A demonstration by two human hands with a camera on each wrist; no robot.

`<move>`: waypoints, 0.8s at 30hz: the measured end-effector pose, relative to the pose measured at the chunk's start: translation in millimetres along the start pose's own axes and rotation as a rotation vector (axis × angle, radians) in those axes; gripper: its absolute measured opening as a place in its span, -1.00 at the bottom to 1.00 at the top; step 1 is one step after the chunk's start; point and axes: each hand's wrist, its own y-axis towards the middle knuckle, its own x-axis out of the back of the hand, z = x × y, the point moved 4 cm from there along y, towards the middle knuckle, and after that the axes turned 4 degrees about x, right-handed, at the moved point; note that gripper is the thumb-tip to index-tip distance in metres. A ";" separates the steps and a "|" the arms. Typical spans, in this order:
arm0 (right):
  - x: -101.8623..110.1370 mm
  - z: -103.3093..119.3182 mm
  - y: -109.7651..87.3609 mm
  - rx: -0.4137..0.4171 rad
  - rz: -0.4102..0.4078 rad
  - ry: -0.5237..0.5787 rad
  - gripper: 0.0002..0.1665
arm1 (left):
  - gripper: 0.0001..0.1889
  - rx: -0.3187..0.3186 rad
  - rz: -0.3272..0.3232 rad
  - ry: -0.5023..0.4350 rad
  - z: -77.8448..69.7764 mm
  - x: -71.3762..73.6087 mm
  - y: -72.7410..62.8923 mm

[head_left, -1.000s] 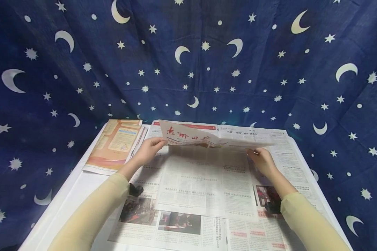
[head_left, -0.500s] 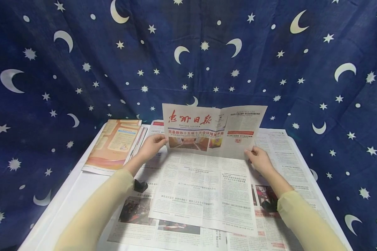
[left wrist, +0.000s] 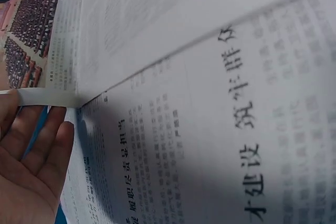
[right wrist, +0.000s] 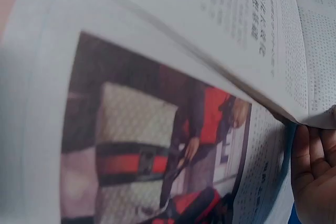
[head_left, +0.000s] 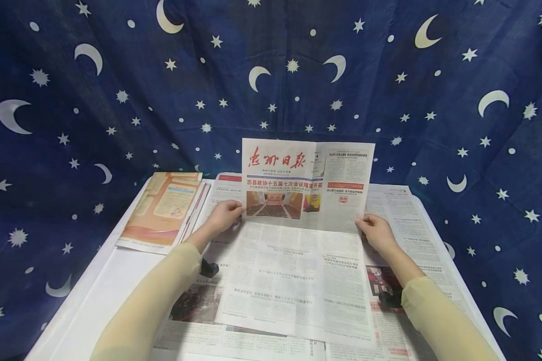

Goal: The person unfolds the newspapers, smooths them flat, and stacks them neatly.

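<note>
A folded newspaper (head_left: pixel 275 250) with a red masthead is held between my two hands. Its upper half stands nearly upright, facing me, while the lower half slopes down over the sheets beneath. My left hand (head_left: pixel 226 215) pinches the left edge near the crease. On the opposite edge, my right hand (head_left: pixel 377 233) pinches the paper at about the same height. In the left wrist view, the thumb and fingers of the left hand (left wrist: pixel 34 161) clasp the paper's edge. The right wrist view shows the right hand (right wrist: pixel 317 166) at the paper's edge, its thumb mostly out of frame.
Opened newspaper sheets (head_left: pixel 402 225) lie spread over the white table (head_left: pixel 95 296) under the held one. At the back left rests a stack of papers topped by an orange printed booklet (head_left: pixel 162 210). A dark blue curtain (head_left: pixel 235 65) with moons and stars hangs behind.
The newspaper's upper half has swung up from a nearly flat, foreshortened tilt to upright, showing its front page. Both hands keep their hold on its side edges.
</note>
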 end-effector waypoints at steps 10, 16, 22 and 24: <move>9.3 -11.4 -4.6 -0.026 0.009 -0.023 -0.51 | -0.71 -0.005 0.048 -0.020 -3.3 -12.7 -2.2; 15.5 -19.1 -7.2 -0.044 0.013 -0.039 -0.51 | -0.71 0.006 0.058 0.024 -6.7 -24.0 -2.9; 25.5 -25.3 -8.4 -0.034 0.005 -0.082 -0.55 | -0.71 0.017 0.050 0.052 -9.8 -36.7 0.2; 28.1 -27.7 -8.5 -0.042 0.003 -0.095 -0.55 | -0.71 0.022 0.043 0.063 -10.6 -40.8 1.1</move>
